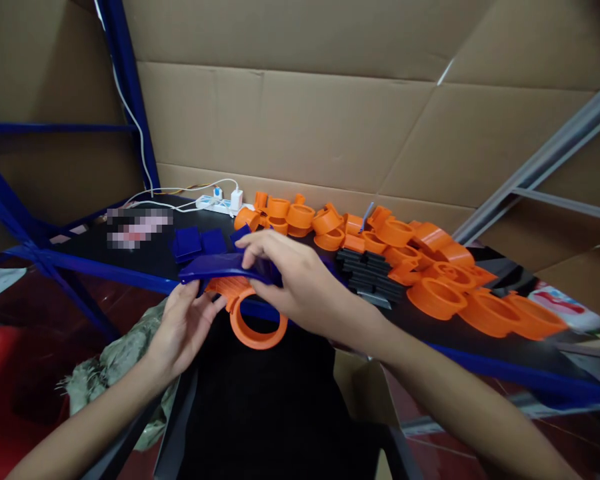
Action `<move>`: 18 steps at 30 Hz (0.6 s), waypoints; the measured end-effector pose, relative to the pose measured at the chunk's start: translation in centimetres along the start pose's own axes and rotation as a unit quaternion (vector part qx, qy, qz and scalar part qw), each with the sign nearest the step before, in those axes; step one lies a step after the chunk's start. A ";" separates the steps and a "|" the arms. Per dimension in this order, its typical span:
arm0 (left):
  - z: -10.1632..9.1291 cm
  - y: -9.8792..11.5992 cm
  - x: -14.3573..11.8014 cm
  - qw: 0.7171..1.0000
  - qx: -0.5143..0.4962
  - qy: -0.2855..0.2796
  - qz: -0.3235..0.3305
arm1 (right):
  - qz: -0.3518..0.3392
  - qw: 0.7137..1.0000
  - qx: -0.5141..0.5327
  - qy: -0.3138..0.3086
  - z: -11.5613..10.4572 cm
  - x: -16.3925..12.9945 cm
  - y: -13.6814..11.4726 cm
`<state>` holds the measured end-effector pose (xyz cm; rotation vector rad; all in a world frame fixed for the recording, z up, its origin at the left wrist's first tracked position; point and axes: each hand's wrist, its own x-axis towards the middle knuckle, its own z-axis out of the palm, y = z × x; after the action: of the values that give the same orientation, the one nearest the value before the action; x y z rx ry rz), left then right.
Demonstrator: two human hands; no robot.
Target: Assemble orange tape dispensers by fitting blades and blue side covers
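**Blue plate lies crosswise over the orange ring**

Head view: the right hand (300, 280) pinches the blue plate (225, 268) from its 3 o'clock end, its long axis running 9 to 3. The left hand (183, 327), at 7 o'clock, grips the orange ring (257, 327) just beneath, touching the plate.

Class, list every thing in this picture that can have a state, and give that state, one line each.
Left hand: grip closed on the orange ring part.
Right hand: fingers pressing the blue plastic piece from above.
Orange ring part: held off the bench, opening facing the camera.
Blue plastic piece: laid flat over the orange part.
Orange parts pile: loose on the bench.
Black strips: stacked.
Charger: plugged into the power strip.
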<state>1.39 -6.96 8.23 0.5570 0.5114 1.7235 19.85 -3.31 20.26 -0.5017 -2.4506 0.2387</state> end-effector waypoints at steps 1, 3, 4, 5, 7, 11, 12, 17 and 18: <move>0.1 -0.2 -0.2 1.000 0.002 -0.012 0.012 | 0.020 0.999 0.030 -0.007 0.2 -1.1 0.0; 0.2 -0.5 -0.5 0.999 0.013 -0.031 0.016 | 0.071 0.993 0.092 -0.027 0.4 -2.6 0.5; 0.2 -0.7 -0.6 0.999 0.021 -0.036 0.013 | 0.098 0.987 0.122 -0.032 0.5 -3.1 0.9; 0.1 -0.9 -0.7 0.999 0.029 -0.039 0.008 | 0.122 0.981 0.150 -0.029 0.5 -3.7 1.3; 0.0 -1.1 -0.7 0.998 0.046 -0.039 0.005 | 0.157 0.968 0.194 -0.001 0.7 -4.7 1.9; 0.0 -1.3 -0.6 0.996 0.069 -0.047 0.011 | 0.173 0.963 0.200 0.046 1.4 -6.8 2.3; 0.0 -1.4 -0.6 0.996 0.074 -0.052 0.011 | 0.170 0.967 0.186 0.044 1.6 -7.2 2.2; -0.1 -1.7 -0.7 0.994 0.094 -0.053 0.012 | 0.149 0.979 0.140 0.010 2.9 -7.6 1.9; -0.2 -1.7 -0.7 0.994 0.098 -0.047 0.014 | 0.148 0.978 0.143 0.007 3.1 -7.6 2.0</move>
<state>2.68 -7.26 7.01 0.7860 0.6123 1.6736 24.12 -4.75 13.17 -0.7343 -2.2679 0.6979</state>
